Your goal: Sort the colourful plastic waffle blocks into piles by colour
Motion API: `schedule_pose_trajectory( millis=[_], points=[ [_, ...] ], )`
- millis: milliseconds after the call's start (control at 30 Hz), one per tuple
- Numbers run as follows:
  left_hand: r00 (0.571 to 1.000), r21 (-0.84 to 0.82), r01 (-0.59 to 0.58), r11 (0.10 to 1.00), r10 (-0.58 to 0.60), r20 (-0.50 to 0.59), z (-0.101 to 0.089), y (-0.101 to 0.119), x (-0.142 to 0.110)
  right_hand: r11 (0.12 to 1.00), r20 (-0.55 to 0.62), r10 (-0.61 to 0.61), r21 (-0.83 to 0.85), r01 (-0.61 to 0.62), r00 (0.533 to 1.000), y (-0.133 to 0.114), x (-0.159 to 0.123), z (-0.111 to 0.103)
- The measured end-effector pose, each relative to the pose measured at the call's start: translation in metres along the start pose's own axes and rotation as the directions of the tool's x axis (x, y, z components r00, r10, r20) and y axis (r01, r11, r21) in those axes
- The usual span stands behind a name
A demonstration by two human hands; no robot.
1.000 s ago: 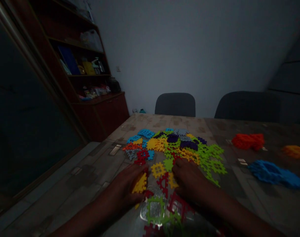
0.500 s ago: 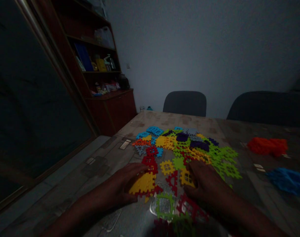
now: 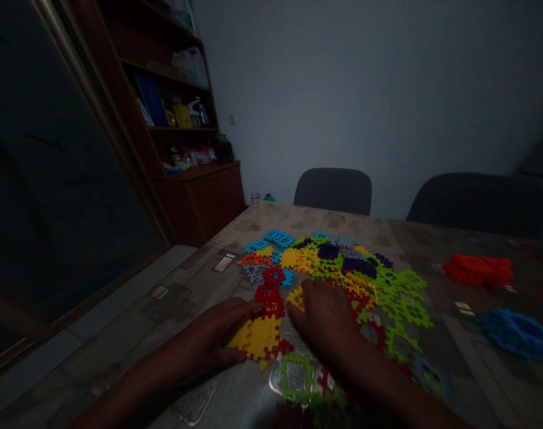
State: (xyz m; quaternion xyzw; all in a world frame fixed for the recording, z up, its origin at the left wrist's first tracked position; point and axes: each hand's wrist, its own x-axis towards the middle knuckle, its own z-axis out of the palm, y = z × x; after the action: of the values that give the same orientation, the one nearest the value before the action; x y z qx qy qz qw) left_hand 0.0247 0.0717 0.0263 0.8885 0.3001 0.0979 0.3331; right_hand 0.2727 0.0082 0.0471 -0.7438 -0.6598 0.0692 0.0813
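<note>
Over the worktop (image 3: 239, 233), the left hand (image 3: 211, 333) curls around yellow pieces (image 3: 261, 337), while the right hand (image 3: 327, 313) partly covers another yellow tile (image 3: 297, 297), its grip unclear.

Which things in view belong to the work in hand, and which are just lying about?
Apparently in the work:
Yellow pieces within the left hand's grasp
Yellow piece at the right hand
Mixed-colour heap
Probably the orange-red pile and blue pile

Just about:
Two grey chairs
Cabinet and shelf contents
</note>
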Motion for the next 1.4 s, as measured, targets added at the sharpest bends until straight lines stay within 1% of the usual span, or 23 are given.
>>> schedule_pose_trajectory(
  millis=[100,200,333,433,533,633,800,900,1033,1167,1300,1400],
  points=[
    [1.0,-0.017,-0.011,1.0,0.011,-0.01,-0.002,0.001,0.001,0.997,0.0,-0.006,-0.079,0.006,1.0,-0.005,0.005,0.009],
    [0.999,-0.011,-0.018,1.0,0.018,-0.046,-0.001,0.003,0.001,0.993,0.018,-0.016,-0.12,0.018,1.0,-0.007,0.008,0.014],
    [0.997,-0.022,-0.045,0.999,0.043,-0.071,0.001,0.002,-0.001,0.992,0.044,0.001,-0.126,0.005,0.999,-0.009,0.01,0.013],
    [0.996,-0.04,-0.056,0.998,0.053,-0.069,0.002,0.0,-0.001,0.995,0.056,-0.025,-0.097,0.03,0.998,-0.009,0.011,0.012],
    [0.995,-0.032,-0.064,0.997,0.061,-0.08,0.004,0.0,0.001,0.997,0.032,-0.055,-0.048,0.056,0.998,-0.002,0.008,0.007],
    [0.994,-0.031,-0.044,0.999,0.04,-0.106,0.005,0.005,0.003,0.999,0.01,-0.046,-0.02,0.047,0.999,0.011,0.001,0.001],
    [1.0,-0.058,-0.024,0.998,0.023,-0.019,0.009,0.014,0.004,1.0,0.048,-0.018,-0.017,0.019,0.999,0.031,-0.013,-0.003],
    [1.0,-0.049,-0.004,0.999,0.004,0.001,0.012,0.011,0.004,1.0,0.044,-0.003,-0.011,0.003,0.999,0.034,-0.017,-0.003],
    [0.998,-0.047,-0.057,0.997,0.058,0.018,0.014,0.004,0.001,1.0,0.015,0.018,-0.015,-0.018,1.0,0.025,-0.015,-0.004],
    [0.997,-0.049,-0.081,0.995,0.082,0.014,0.013,0.002,0.0,0.999,-0.032,0.006,-0.05,-0.008,0.999,0.009,-0.007,0.005],
    [0.995,-0.041,-0.095,0.995,0.095,0.008,0.012,0.006,-0.001,0.993,-0.004,0.007,-0.121,-0.008,1.0,-0.004,0.0,0.014],
    [0.996,-0.019,-0.087,0.996,0.087,0.0,0.013,0.01,-0.001,0.988,0.034,0.016,-0.157,-0.011,0.999,-0.009,0.003,0.013]
  ],
)
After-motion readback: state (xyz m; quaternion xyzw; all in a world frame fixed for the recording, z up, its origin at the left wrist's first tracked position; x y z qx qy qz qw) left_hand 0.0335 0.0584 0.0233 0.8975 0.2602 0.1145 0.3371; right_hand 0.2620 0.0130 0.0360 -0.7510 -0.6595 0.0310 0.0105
